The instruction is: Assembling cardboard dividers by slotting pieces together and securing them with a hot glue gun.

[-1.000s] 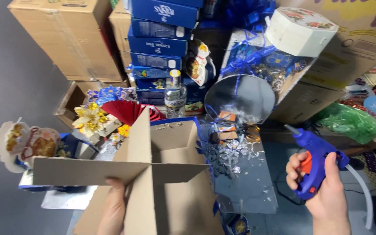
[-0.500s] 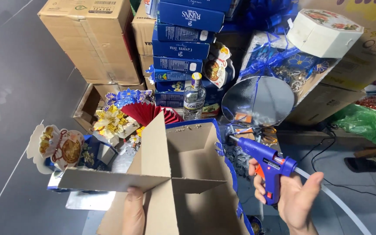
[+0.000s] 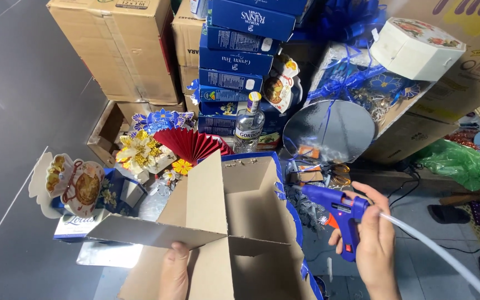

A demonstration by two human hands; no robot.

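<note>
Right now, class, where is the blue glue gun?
In the head view, the blue glue gun sits lower right, gripped in the right hand, its nozzle pointing left toward the open cardboard box that the left hand steadies.

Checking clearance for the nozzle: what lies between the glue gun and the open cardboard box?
Head view: only the box's blue scalloped edging and silvery tinsel lie before the glue gun.

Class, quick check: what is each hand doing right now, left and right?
Left hand: rests on the open cardboard box, thumb on its flap; the grip cannot be told.
Right hand: closed around the blue glue gun.
</note>
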